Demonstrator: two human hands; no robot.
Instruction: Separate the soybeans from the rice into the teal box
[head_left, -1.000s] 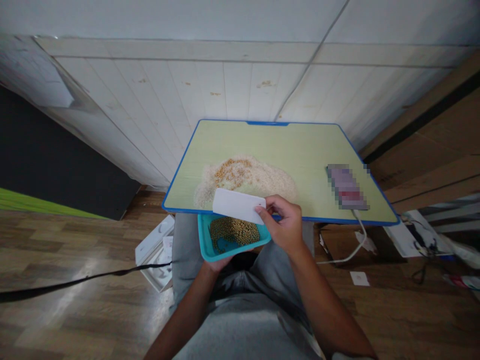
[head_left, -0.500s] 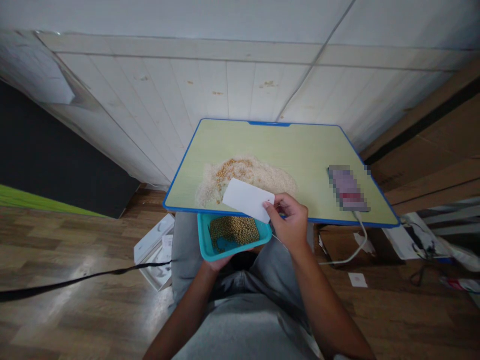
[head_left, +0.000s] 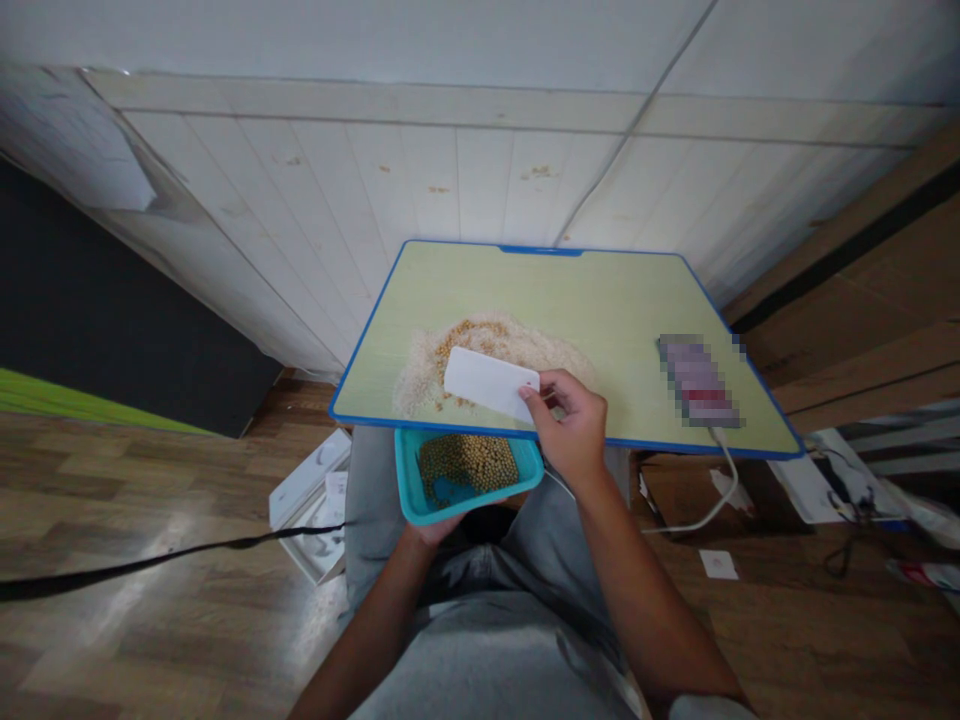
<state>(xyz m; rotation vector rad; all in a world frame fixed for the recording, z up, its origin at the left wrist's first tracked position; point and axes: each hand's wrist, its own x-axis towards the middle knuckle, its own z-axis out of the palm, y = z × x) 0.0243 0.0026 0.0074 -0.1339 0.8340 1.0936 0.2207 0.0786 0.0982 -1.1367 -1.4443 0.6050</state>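
My right hand (head_left: 571, 428) pinches a white card (head_left: 491, 384) by its right end and holds it flat over the near part of a heap of white rice mixed with yellow beans (head_left: 491, 350). The heap lies on a small green table with a blue rim (head_left: 600, 290). Just under the table's near edge sits a teal tray (head_left: 410, 488) filled with yellow beans (head_left: 466, 460). My left hand (head_left: 433, 527) is under the tray and supports it from below; only part of that hand shows.
A blurred phone (head_left: 697, 380) lies at the table's right side, with a white cable (head_left: 712, 490) hanging off the edge. White boxes (head_left: 311, 500) and a black strap (head_left: 150, 565) lie on the wooden floor to the left. Cardboard stands at the right.
My right hand has carried the white card from above the tray forward onto the table, over the near side of the grain heap. The tray and left hand stay put.
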